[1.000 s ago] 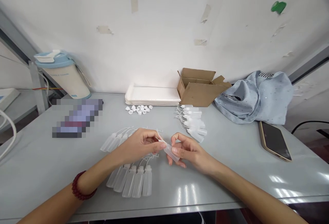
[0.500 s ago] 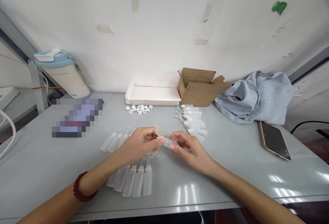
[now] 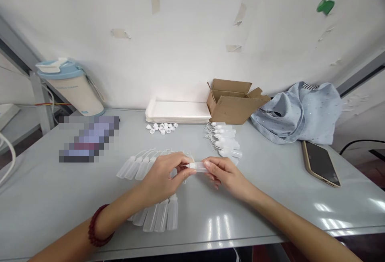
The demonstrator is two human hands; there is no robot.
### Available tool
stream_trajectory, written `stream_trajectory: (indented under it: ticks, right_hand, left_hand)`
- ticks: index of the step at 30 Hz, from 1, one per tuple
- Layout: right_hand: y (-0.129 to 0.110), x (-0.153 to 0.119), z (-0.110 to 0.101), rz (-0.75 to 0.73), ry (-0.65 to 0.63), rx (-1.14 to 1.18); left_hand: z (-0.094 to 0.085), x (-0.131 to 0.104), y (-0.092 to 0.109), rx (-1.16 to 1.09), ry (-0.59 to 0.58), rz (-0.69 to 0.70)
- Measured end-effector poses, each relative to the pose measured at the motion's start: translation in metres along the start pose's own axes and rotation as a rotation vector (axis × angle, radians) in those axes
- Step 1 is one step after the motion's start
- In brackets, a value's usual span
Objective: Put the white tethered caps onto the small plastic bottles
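Between my two hands lies a small translucent squeeze bottle [image 3: 199,167], held nearly level above the table. My left hand [image 3: 171,173] pinches its white cap end, and my right hand [image 3: 224,170] grips the body between thumb and fingers. A thin white strap curves up at the cap end. Under and left of my left hand are two rows of similar bottles, a far row [image 3: 130,167] with straps and a near row [image 3: 162,216], both partly covered by the hand and forearm. More bottles with white tips [image 3: 227,143] lie beyond my right hand.
Loose white caps [image 3: 162,127] lie before a stack of white padded envelopes [image 3: 180,111]. An open cardboard box [image 3: 234,107] and a light blue cloth bag [image 3: 297,113] stand at the back right, near a phone [image 3: 321,163]. A tumbler [image 3: 72,87] and a blurred-out item [image 3: 90,137] are at left.
The bottle has turned from tilted to nearly level. My left hand has shifted slightly lower at the cap end, and my right thumb now lies on top of the body.
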State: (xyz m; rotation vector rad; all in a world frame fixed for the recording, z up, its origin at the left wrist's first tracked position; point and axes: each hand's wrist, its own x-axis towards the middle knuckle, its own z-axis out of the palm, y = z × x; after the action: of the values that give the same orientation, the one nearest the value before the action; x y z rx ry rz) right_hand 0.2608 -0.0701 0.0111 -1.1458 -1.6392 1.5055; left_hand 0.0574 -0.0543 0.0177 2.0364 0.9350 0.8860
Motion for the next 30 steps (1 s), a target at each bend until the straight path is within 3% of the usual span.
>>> stream_trajectory:
  ticks: [3,10,15,21,25,30]
  right_hand:
    - [0.0,0.002,0.0,0.03,-0.005,0.099]
    - [-0.001,-0.001,0.002,-0.172,0.16,-0.192]
    - [0.003,-0.001,-0.001,-0.353,0.234,-0.342]
    - [0.006,0.0,-0.002,-0.424,0.251,-0.354]
    - [0.002,-0.003,-0.001,-0.367,0.239,-0.357]
    - [-0.005,-0.005,-0.003,-0.181,0.159,-0.21]
  left_hand:
    - [0.001,0.0,0.002,-0.005,0.009,0.012]
    - [-0.003,0.006,0.002,-0.215,-0.119,-0.312]
    - [-0.003,0.006,0.003,-0.308,-0.228,-0.379]
    - [-0.001,0.003,0.005,-0.348,-0.249,-0.416]
    - [0.002,0.002,0.005,-0.243,-0.215,-0.332]
    - [0.006,-0.002,0.002,0.146,-0.115,0.086]
